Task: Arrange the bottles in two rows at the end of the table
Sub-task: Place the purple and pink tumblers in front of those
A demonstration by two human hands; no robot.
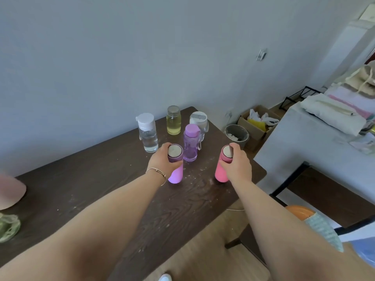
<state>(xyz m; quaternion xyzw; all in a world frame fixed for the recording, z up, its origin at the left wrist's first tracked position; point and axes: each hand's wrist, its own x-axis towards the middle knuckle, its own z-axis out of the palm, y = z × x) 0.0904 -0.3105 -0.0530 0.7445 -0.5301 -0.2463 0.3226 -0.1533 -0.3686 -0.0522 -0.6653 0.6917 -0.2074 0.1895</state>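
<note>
On the dark wooden table point(101, 179) my left hand point(160, 159) grips the top of a purple flask point(176, 173) with a pale round lid. My right hand point(237, 161) grips a pink flask point(222, 171) the same way; both flasks stand on the table. Behind them, toward the far end, stand a translucent purple bottle point(190, 142), a clear bottle with a white cap point(147, 132), a yellow-tinted bottle with a metal lid point(173, 120) and a clear bottle with a white and grey lid point(199, 121).
A pink object point(10, 191) and a green mesh thing point(8, 226) sit at the table's left. Right of the table are a grey bin point(237, 135), a cardboard box point(256, 122) and a white table point(304, 138) stacked with fabric.
</note>
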